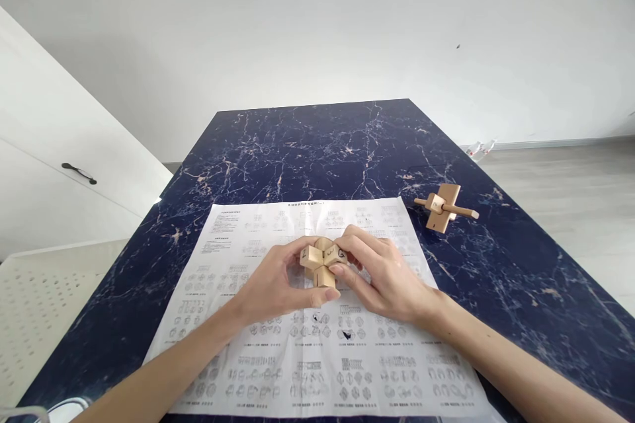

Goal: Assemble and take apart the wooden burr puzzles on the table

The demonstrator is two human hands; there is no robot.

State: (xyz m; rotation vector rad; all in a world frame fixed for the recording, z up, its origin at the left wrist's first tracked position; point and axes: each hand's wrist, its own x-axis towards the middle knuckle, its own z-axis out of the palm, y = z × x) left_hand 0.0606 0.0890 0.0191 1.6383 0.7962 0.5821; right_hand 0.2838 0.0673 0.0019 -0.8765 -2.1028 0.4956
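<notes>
Between both hands is a pale wooden burr puzzle (321,263), its crossed blocks marked with handwritten characters. My left hand (278,281) wraps its left side, thumb along the lower edge and fingers behind. My right hand (380,271) pinches the right-hand block between thumb and fingertips. Part of the puzzle is covered by the fingers. Under the hands lies a large printed instruction sheet (198,277) with rows of small diagrams and several creases; a dark torn spot shows just below the hands.
Right of the sheet, a second wooden interlocking puzzle (443,207) with a rod through it sits on the dark blue marbled table (307,152). A white cabinet (74,139) and a perforated pale chair seat (44,304) stand at left. Behind the table is a white wall (317,33).
</notes>
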